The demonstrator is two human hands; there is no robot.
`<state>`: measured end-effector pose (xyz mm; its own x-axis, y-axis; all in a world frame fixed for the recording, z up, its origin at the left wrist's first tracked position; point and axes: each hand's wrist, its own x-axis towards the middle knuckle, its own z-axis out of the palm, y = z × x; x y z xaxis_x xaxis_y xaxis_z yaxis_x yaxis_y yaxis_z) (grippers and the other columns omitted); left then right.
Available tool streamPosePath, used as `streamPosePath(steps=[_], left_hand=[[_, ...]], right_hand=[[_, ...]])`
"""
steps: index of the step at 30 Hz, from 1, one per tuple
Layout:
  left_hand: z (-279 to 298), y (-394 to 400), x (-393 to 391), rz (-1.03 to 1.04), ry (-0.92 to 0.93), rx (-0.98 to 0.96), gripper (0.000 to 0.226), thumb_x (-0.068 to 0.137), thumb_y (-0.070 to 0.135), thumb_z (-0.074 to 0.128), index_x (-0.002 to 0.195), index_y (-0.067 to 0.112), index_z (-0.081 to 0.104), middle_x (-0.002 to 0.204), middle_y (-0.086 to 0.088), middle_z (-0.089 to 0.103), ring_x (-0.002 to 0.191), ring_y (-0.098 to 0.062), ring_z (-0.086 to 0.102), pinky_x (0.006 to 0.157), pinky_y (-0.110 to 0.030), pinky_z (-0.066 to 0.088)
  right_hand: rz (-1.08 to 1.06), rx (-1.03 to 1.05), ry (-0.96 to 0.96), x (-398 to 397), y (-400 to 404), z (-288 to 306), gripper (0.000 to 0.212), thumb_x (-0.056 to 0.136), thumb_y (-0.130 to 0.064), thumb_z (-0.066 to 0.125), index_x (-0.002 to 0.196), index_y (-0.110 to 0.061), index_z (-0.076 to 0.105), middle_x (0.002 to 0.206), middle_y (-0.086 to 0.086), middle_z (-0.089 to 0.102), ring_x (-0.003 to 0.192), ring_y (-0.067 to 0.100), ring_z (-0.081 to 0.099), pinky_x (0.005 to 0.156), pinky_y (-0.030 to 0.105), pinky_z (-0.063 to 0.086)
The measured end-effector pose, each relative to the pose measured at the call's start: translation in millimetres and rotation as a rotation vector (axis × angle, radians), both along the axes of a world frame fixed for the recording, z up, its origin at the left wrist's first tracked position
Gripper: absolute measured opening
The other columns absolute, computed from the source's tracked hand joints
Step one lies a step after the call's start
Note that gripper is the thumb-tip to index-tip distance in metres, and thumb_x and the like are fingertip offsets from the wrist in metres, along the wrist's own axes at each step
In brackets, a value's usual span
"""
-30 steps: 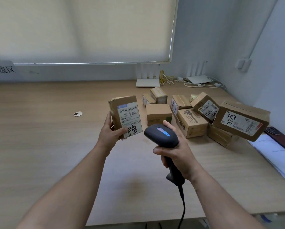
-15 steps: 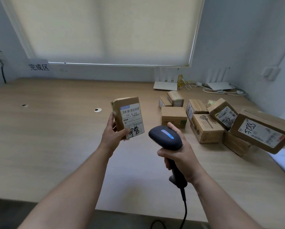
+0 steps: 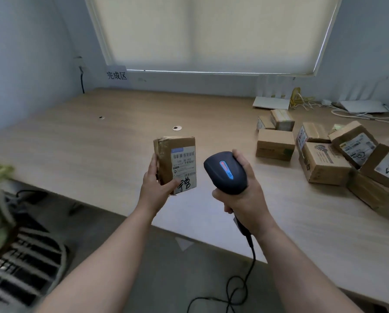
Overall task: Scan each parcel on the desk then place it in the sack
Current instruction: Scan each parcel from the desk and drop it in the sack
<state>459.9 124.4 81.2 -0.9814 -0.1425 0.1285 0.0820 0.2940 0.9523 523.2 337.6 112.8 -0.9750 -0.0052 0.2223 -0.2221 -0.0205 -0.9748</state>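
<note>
now left hand [image 3: 155, 188] holds parcel [image 3: 177, 163] upright — right hand [image 3: 243, 195] grips scanner [image 3: 225, 171]

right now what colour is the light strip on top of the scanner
Blue with a red-orange upper end, on the black scanner; head view.

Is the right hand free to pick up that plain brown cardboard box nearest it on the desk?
Probably not yet: the right hand grips the black barcode scanner. The plain brown cardboard box itself lies unobstructed on the wooden desk.
</note>
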Motion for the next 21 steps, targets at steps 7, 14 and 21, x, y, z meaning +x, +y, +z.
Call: streamPosePath(steps=[7, 14, 21], left_hand=[[-4.2, -65.4, 53.4, 0.14, -0.043, -0.036, 0.1, 0.066, 0.033, 0.079, 0.145, 0.05, 0.021, 0.137, 0.001, 0.047, 0.123, -0.016, 0.051, 0.086, -0.036, 0.057], [-6.7, -132.1, 89.4, 0.289, -0.012, -0.032, 0.102, 0.058, 0.044, 0.078, 0.143, 0.055, 0.021, 0.139, 0.005, 0.045, 0.125, -0.009, 0.049, 0.108, -0.038, 0.041], [-10.3, -221.9, 117.5, 0.48, 0.03, -0.037, 0.095, 0.074, 0.026, 0.079, 0.148, 0.043, 0.022, 0.141, 0.005, 0.043, 0.121, -0.003, 0.045, 0.105, -0.023, 0.032]], right_hand=[[0.114, -0.06, -0.046, 14.2, -58.0, -7.0, 0.095, 0.074, 0.009, 0.074, 0.125, -0.064, 0.039, 0.11, -0.02, 0.056, 0.067, 0.013, 0.054, 0.049, 0.024, 0.046], [0.252, -0.046, -0.032, 15.0, -133.2, -2.6, 0.095, 0.074, 0.01, 0.073, 0.133, -0.057, 0.039, 0.111, -0.016, 0.058, 0.062, 0.008, 0.053, 0.048, 0.022, 0.045], [0.328, -0.048, 0.005, 9.1, -244.6, 0.8, 0.095, 0.072, 0.009, 0.076, 0.137, -0.05, 0.041, 0.122, -0.007, 0.059, 0.067, 0.009, 0.056, 0.05, 0.02, 0.046]])
